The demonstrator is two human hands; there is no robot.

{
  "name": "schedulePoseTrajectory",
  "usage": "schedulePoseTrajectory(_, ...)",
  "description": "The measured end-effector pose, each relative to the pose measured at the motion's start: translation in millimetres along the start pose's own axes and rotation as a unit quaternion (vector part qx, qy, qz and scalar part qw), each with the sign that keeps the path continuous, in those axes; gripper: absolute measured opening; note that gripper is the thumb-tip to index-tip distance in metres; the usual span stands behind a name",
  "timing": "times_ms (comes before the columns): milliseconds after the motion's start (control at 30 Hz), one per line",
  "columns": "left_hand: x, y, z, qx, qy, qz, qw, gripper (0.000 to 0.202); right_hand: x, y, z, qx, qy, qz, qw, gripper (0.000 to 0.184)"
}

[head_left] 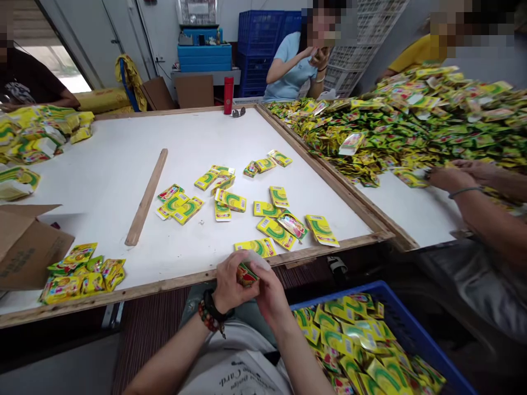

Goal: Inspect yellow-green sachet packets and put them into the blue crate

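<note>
Two bare hands met just above the near wooden edge of the worktop: the left grip [234, 282], with beaded bracelets at its wrist, and the right grip [274, 300] were clenched together on a small red-and-yellow foil sachet [247, 276]. Close beyond the fingers, a yellow-and-green foil sachet [255, 247] lay by the raised wooden frame [164, 285] of the white worktop. Further out, a loose scatter of similar sachets [230, 200] left open white room on either side, with a flat wooden slat [146, 196] to the left. Below the right grip, a blue plastic crate [424, 334] brimmed with sachets. Across the frame's right edge, a co-worker's hands [453, 178] touched a large sachet heap [411, 115].
</note>
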State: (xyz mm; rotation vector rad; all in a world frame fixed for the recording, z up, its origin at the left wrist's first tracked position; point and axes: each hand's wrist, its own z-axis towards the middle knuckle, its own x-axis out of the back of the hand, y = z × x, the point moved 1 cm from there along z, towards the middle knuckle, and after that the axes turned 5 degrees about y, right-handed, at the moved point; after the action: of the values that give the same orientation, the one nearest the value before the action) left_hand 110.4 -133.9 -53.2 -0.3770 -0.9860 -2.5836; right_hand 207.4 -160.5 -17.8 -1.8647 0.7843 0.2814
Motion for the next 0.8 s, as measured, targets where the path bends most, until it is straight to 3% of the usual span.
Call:
schedulePoseTrajectory(67,-0.7,-0.5,0.5,-0.016,-0.005,-0.021,1.000,0.054,0.7,1.9,1.2,0.014,0.001,-0.029,0.999,0.040)
schedulePoseTrajectory(167,-1.6,-0.2,0.7,-0.009,-0.023,-0.040,0.999,0.052,7.4,-1.7,-0.5,0.126,-0.020,-0.166,0.978,0.041)
schedulePoseTrajectory(267,-0.3,2.4,1.5,0.045,-0.032,-0.022,0.998,0.060,13.0,-10.2,-5.1,0.275,-0.075,-0.333,0.899,0.039)
schedulePoseTrajectory(367,0.8,4.2,3.9,0.128,-0.079,0.000,0.989,0.061,11.7,-16.4,-6.1,0.369,-0.084,-0.402,0.834,0.035)
schedulePoseTrajectory(467,-0.4,3.4,7.4,0.167,-0.139,0.008,0.976,0.052,7.3,-19.6,-1.6,0.341,-0.016,-0.408,0.846,0.032)
schedulePoseTrajectory(533,-1.3,2.1,9.5,0.175,-0.136,0.016,0.975,0.054,5.7,-22.2,1.2,0.283,0.009,-0.402,0.871,0.034)
schedulePoseTrajectory(633,-2.5,0.4,10.6,0.185,-0.122,0.024,0.975,0.054,5.2,-27.5,1.3,0.250,-0.022,-0.381,0.890,0.032)
schedulePoseTrajectory(700,-3.5,-0.5,9.0,0.196,-0.117,0.036,0.973,0.051,4.3,-28.9,-0.3,0.259,-0.059,-0.394,0.880,0.033)
schedulePoseTrajectory(800,-5.3,1.0,4.9,0.205,-0.113,0.062,0.970,0.045,-1.2,-24.3,-1.8,0.305,-0.097,-0.438,0.840,0.040)
